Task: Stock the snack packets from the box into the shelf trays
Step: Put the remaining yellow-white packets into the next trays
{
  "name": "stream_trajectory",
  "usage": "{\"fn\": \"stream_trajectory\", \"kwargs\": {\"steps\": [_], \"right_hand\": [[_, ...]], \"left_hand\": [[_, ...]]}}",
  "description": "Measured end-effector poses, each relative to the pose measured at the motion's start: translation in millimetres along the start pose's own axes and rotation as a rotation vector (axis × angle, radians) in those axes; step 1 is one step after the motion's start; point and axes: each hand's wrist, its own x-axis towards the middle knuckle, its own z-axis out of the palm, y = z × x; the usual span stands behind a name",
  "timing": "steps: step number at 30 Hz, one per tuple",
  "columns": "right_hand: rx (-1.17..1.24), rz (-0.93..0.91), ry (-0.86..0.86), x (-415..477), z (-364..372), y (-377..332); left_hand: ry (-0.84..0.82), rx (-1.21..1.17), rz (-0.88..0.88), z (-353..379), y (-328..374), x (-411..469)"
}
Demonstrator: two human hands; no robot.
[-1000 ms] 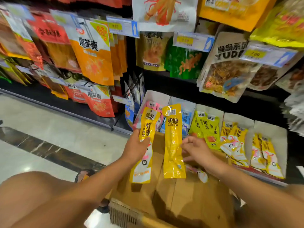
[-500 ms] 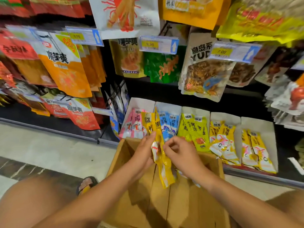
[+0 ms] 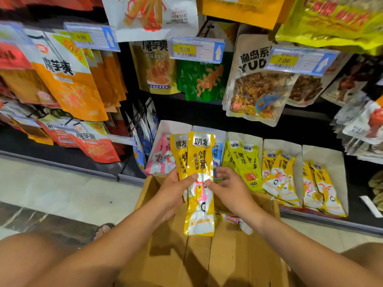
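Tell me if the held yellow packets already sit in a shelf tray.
No, the left hand and right hand hold the yellow packets above the cardboard box, outside the trays.

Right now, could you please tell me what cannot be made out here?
Head view, blue packets' tray: mostly hidden behind the held yellow packets.
Head view, cardboard box: its inside is largely covered by the forearms and those packets.
Head view, price tag: small print blurred.
Head view, top hanging bag: cut off by the upper edge.
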Motion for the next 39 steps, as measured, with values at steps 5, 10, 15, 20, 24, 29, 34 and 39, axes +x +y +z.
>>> {"fn": "stream_trajectory", "kwargs": {"steps": [5,10,15,20,24,29,34,39], "right_hand": [[0.139,0.079,-0.086,4,-4,3],[0.237,0.122,-0.086,4,-16,5],[0.153,0.115,-0.17,-8,-31,7],[0.038,0.081,-0.237,-25,-58,8],[-0.002,0.101,-0.178,-32,-91,13],[-0.196,0.11,-0.08,-25,-160,41],[-0.325,0.256,-0.025,-13,-239,93],[-0.312,0.485,0.072,2,-306,154]], "left_hand": [[0.021,0.062,0.025,-5,-5,0],[0.028,0.116,0.009,-2,-6,-4],[0.07,0.103,0.036,11,-2,-7],[0.122,0.157,0.074,42,-6,-7],[0.066,0.19,0.095,89,-10,-3],[-0.065,0.252,0.032,149,-18,19],[-0.081,0.118,-0.144,200,-38,37],[-0.119,0.229,-0.137,227,-77,70]]}}
